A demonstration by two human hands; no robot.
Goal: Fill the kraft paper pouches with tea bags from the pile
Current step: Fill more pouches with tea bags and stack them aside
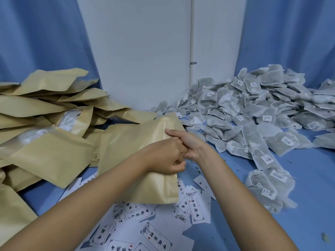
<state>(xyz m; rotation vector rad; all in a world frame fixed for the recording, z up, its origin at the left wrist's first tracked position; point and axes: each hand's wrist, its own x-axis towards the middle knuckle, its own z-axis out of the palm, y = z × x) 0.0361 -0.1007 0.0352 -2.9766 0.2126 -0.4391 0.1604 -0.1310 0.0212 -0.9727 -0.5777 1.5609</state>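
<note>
With L grip [167, 157] & R grip [183, 142], pinches mouth edge of kraft pouch [134, 151], mid-worktop [299, 196], betw. pouch stack [45, 115] at left edge & tea bag pile [253, 109] at far-right corner; labels [145, 223] at near edge.

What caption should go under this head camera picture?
Left hand and right hand hold a kraft pouch beside the tea bag pile.
</note>
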